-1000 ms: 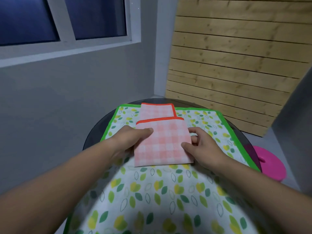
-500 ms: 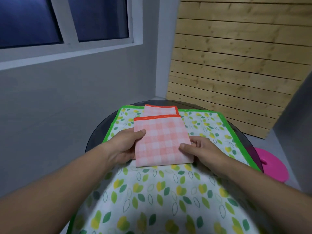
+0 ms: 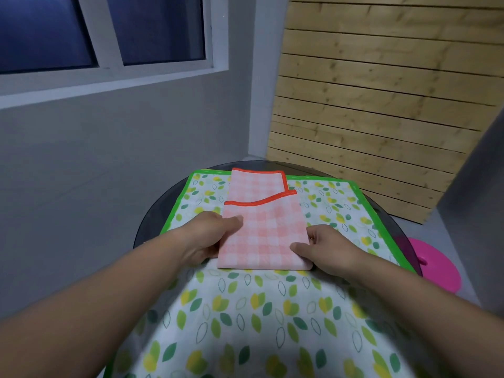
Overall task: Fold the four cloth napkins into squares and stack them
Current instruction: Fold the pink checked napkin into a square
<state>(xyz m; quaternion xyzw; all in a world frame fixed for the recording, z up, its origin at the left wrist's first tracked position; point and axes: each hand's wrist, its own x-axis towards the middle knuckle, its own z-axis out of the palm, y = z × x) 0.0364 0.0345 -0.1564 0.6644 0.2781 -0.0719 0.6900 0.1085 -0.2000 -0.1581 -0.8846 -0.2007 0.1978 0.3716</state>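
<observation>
A folded pink checked napkin [image 3: 268,236] with an orange hem lies on a leaf-patterned cloth [image 3: 245,309]. My left hand [image 3: 203,236] grips its left edge, thumb on top and fingers underneath. Gripping the near right corner the same way is my right hand [image 3: 324,249]. Behind it lies a second folded pink checked napkin [image 3: 256,184], partly covered by the near one. The far hem of the held napkin curves upward to the right.
The leaf-patterned cloth with a green border covers a round dark glass table [image 3: 152,222]. A pink round stool [image 3: 433,263] stands low on the right. A grey wall is at left, a wooden slat panel [image 3: 368,105] behind.
Both hands have shifted their hold on the near napkin and nudged it forward over the far one. Its far hem now bows upward at the right. The camera has tilted slightly.
</observation>
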